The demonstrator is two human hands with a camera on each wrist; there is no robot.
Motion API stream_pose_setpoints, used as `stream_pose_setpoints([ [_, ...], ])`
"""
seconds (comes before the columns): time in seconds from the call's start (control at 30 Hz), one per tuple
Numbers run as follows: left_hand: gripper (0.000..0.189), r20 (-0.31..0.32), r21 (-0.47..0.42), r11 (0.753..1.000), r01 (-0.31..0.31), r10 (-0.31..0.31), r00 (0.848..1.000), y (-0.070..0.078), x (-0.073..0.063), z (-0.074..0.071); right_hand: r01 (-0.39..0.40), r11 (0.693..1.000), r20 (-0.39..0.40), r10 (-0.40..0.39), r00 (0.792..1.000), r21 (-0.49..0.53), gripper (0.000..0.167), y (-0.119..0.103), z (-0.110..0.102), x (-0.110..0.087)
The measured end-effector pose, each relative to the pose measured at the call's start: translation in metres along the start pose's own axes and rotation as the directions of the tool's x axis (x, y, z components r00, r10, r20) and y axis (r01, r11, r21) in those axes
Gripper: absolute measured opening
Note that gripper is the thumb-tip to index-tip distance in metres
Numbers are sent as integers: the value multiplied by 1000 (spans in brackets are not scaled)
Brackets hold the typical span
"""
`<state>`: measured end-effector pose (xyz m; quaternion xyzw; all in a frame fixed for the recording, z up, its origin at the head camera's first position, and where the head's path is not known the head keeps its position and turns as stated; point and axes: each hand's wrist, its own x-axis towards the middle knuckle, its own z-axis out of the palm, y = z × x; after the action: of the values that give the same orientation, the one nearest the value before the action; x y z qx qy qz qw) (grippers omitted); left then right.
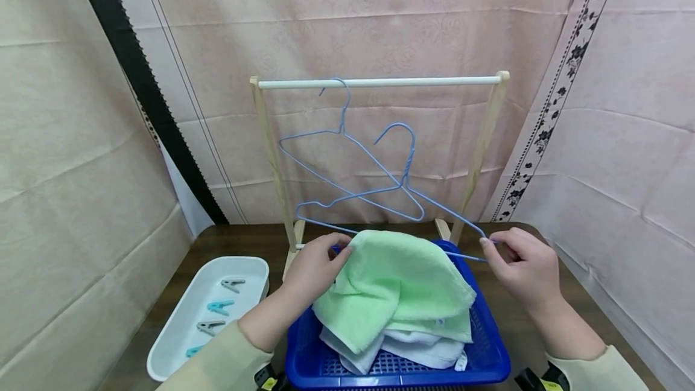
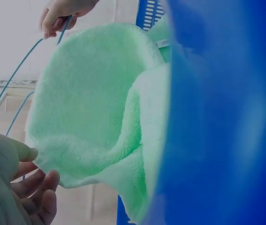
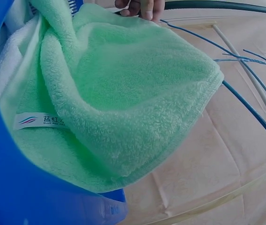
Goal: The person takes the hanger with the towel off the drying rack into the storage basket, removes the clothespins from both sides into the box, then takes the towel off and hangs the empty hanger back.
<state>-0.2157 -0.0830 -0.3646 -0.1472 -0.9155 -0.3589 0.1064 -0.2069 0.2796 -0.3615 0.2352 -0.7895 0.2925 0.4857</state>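
Observation:
A light green towel [image 1: 402, 282] lies draped over the lower bar of a blue wire hanger [image 1: 445, 207], its folds hanging down onto the basket. My left hand [image 1: 319, 261] pinches the towel's upper left edge between thumb and fingers; the left wrist view shows the thumb [image 2: 29, 153] at that edge. With thumb and fingertips, my right hand [image 1: 523, 264] grips the hanger's right corner. The hanger is tilted, its hook free in the air in front of the rack. A white label [image 3: 39, 120] shows on the towel in the right wrist view.
A second blue hanger [image 1: 309, 134] hangs from the white rod [image 1: 380, 83] of a wooden rack. Below the towel stands a blue basket [image 1: 399, 379] with a white towel [image 1: 423, 352] in it. To the left, a white tray [image 1: 168, 343] holds several clothespins [image 1: 219, 306].

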Motion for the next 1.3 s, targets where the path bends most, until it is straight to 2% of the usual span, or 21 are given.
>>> stream_pose_setpoints([
  [0.2, 13, -7, 28, 999, -25, 26, 1000, -1, -1, 0, -8, 1000, 1, 8, 1000, -3, 5, -1, 1, -1],
  [0.37, 14, 23, 57, 998, -16, 14, 1000, -2, -1, 2, -8, 1000, -4, 8, 1000, -1, 5, 0, 1, -1],
  [0.57, 14, 111, 72, 997, -6, -2, 994, -5, -1, 9, -24, 999, 15, 25, 1000, -29, 4, -1, -2, 1],
  [0.7, 13, 184, 100, 995, -8, -11, 983, -6, -2, 15, -35, 998, 28, 37, 999, -52, 5, -1, -4, 0],
  [0.93, 9, 282, 201, 979, -24, -35, 959, -8, -7, 27, -33, 999, -3, 33, 999, -37, 5, 0, -4, 1],
  [1.13, 8, 289, 201, 979, -26, -34, 957, -10, -10, 27, -44, 998, 35, 46, 998, -55, 5, -2, -8, 1],
  [1.3, 6, 286, 181, 983, -28, -25, 958, -11, -13, 25, -42, 999, 13, 42, 999, -22, 5, -2, -6, 0],
])
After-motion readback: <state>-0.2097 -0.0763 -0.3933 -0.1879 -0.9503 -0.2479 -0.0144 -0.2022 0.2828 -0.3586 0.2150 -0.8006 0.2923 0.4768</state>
